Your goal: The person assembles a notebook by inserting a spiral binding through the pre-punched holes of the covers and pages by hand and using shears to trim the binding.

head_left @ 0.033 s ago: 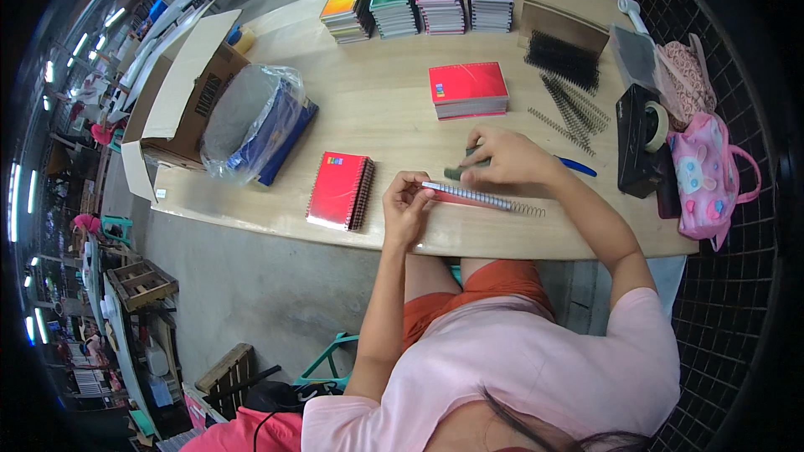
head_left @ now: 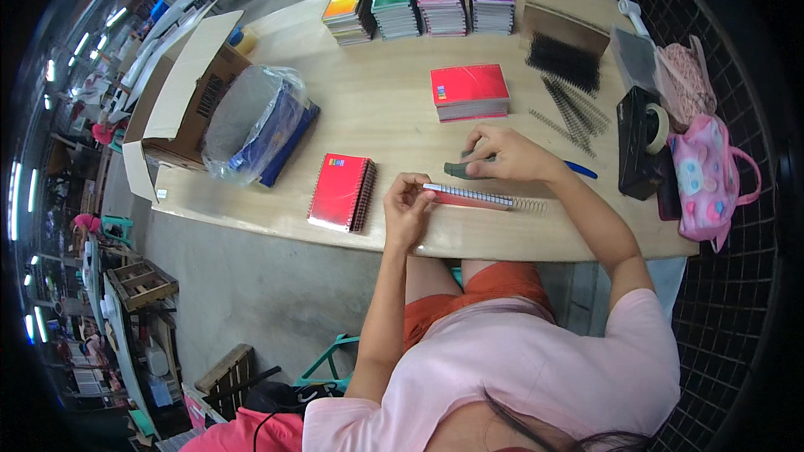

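My left hand is closed on the left end of a thin red notebook, held on its edge just over the table with its hole-punched spine up. A wire coil sticks out from the right end of that spine. Above the spine hovers my right hand, thumb and fingers bent around a dark green piece whose kind I cannot make out. Left of my left hand lies a stack of red coil-bound notebooks. Another stack of red notebooks stands beyond my right hand.
Loose wire coils and a dark heap of coils lie at the right, near a blue pen, a black tape dispenser and a pink pouch. Coloured notebook stacks line the back. An open carton stands left.
My right hand's fingers and the green piece have shifted slightly above the notebook's spine. My left hand keeps its hold in the same place.
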Demonstrator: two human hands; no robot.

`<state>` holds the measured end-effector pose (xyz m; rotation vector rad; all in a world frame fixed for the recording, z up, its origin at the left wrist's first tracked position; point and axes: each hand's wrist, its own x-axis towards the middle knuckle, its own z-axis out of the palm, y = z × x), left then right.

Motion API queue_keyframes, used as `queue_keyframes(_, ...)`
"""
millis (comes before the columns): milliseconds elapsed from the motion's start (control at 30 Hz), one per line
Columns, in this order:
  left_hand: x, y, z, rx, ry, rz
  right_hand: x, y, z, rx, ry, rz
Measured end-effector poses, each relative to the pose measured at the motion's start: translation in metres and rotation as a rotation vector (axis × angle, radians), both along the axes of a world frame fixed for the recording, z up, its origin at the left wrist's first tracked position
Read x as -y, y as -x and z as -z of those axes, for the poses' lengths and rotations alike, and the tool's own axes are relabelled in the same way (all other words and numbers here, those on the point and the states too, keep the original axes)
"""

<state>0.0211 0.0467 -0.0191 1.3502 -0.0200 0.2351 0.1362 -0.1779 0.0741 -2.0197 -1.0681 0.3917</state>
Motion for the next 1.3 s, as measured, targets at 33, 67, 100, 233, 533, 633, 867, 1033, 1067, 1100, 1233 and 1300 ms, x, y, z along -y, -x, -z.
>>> queue_keyframes(33,0.001,0.000,0.000,-0.006,0.033,-0.007,-0.002,0.000,0.000,0.004,-0.002,-0.003)
queue_keyframes(67,0.004,0.001,0.000,-0.017,0.072,-0.014,-0.002,0.002,0.001,-0.124,-0.120,-0.114)
queue_keyframes(100,0.004,0.001,0.000,-0.018,0.075,-0.017,-0.002,0.004,0.002,-0.252,-0.238,-0.224)
queue_keyframes(233,0.004,0.002,-0.003,0.010,0.099,0.004,-0.010,0.006,0.000,0.133,0.227,-0.015)
queue_keyframes(533,0.005,0.001,-0.005,0.006,0.147,0.010,-0.014,-0.002,0.015,0.049,0.151,-0.007)
queue_keyframes(633,0.002,0.010,-0.005,0.019,0.234,0.002,0.009,0.007,0.021,0.179,-0.076,0.156)
queue_keyframes(867,0.016,0.019,-0.043,-0.039,0.243,-0.066,0.114,0.078,0.047,0.434,0.326,0.758)
queue_keyframes(1033,0.027,0.019,-0.055,-0.080,0.228,-0.104,0.126,0.082,0.066,0.688,0.386,0.789)
queue_keyframes(1067,0.029,0.020,-0.056,-0.087,0.227,-0.103,0.123,0.080,0.061,0.538,0.187,0.825)
queue_keyframes(1100,0.030,0.021,-0.057,-0.093,0.226,-0.104,0.120,0.078,0.055,0.384,-0.011,0.851)
queue_keyframes(1233,0.031,0.025,-0.072,-0.125,0.168,-0.094,0.083,0.066,-0.006,0.333,-0.160,0.649)
queue_keyframes(1300,0.030,0.027,-0.076,-0.156,0.137,-0.087,0.063,0.060,-0.030,0.623,-0.053,0.359)
